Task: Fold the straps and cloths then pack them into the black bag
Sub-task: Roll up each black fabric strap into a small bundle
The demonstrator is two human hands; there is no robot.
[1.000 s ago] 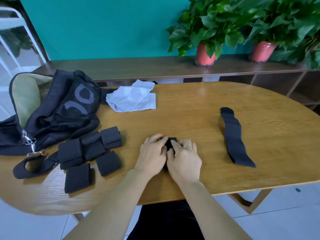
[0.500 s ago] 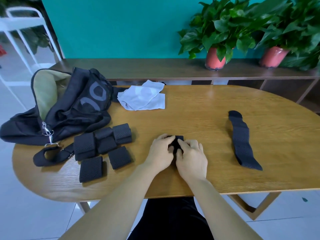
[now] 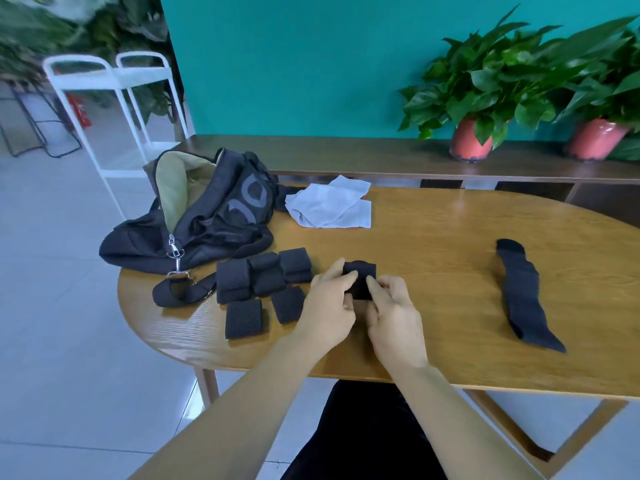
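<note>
Head view: left hand and right hand pinch a folded, knit-textured black strap. Oval woodgrain table; teal wall.

The oval table of light brown wood, as I see it through the head camera. At its far left end lies a black fabric bag, unzipped, with tan lining showing. Its shoulder strap loop lies in front. Just right of the loop is a cluster of folded black mesh straps. Near the far edge, just beside the bag, are pale crumpled cloths. Well apart, at right, lies one long unfolded black strap. Toward the front edge I make out a small folded black strap; resting or lifted, I cannot tell.
</note>
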